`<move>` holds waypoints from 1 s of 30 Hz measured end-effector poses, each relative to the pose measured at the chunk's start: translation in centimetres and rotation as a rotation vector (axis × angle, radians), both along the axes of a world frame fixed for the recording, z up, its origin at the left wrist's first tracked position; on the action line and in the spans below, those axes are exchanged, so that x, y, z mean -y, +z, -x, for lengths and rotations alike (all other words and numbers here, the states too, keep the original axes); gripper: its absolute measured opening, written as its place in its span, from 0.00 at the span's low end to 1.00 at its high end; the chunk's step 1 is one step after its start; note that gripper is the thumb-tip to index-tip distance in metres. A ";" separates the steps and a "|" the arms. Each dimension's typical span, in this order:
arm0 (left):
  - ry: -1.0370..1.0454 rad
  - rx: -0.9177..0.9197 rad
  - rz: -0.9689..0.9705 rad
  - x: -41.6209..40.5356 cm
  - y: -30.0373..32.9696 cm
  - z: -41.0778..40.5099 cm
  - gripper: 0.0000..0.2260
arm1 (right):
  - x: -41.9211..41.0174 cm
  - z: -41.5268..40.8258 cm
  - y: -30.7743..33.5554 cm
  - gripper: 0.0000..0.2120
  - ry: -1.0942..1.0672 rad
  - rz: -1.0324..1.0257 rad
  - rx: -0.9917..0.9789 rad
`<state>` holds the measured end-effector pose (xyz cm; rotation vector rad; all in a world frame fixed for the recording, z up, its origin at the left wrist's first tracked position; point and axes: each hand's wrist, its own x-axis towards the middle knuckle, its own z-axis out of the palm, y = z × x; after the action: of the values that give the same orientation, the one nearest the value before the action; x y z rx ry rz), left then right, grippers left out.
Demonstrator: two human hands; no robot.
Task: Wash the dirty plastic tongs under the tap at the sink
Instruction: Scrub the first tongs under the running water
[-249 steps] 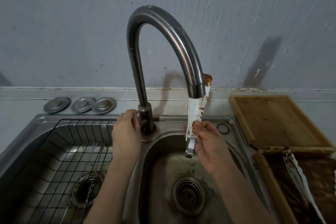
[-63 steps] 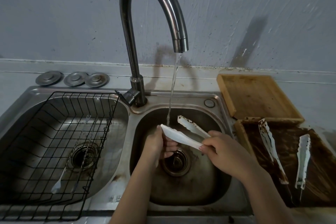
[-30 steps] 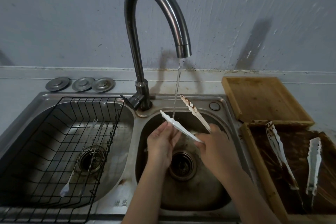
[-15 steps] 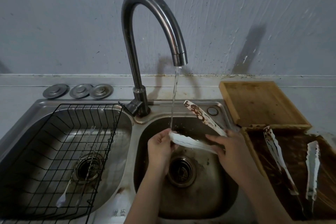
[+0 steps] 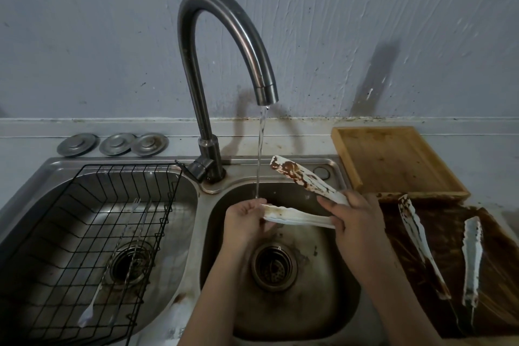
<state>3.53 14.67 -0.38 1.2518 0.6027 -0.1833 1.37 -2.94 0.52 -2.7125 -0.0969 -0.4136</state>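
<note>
White plastic tongs (image 5: 302, 218) are spread open over the right sink basin (image 5: 334, 303). My right hand (image 5: 355, 219) grips them at the hinge end. Their upper arm (image 5: 302, 178) points up and left and carries brown smears. My left hand (image 5: 247, 218) pinches the tip of the lower arm, right where the water stream (image 5: 260, 154) from the curved steel tap (image 5: 224, 45) lands.
A black wire rack (image 5: 92, 233) with thin utensils fills the left basin. Three metal drain lids (image 5: 112, 144) lie behind it. An empty wooden tray (image 5: 393, 161) sits right of the sink; a second, sauce-smeared tray (image 5: 449, 233) holds two more dirty tongs (image 5: 421, 244).
The tap was turned on and the tongs brought down under the stream. Over the last second the lower arm has levelled out with my left hand staying on its tip.
</note>
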 end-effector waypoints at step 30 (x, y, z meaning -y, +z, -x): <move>0.030 0.015 -0.018 -3.2 -2.3 -1.2 0.12 | -2.6 -1.1 -2.1 0.27 0.077 -0.181 -0.127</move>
<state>4.68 17.83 -2.67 1.2599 0.6111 -0.1430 2.42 -0.35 -1.55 -2.5400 -0.1225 -0.2160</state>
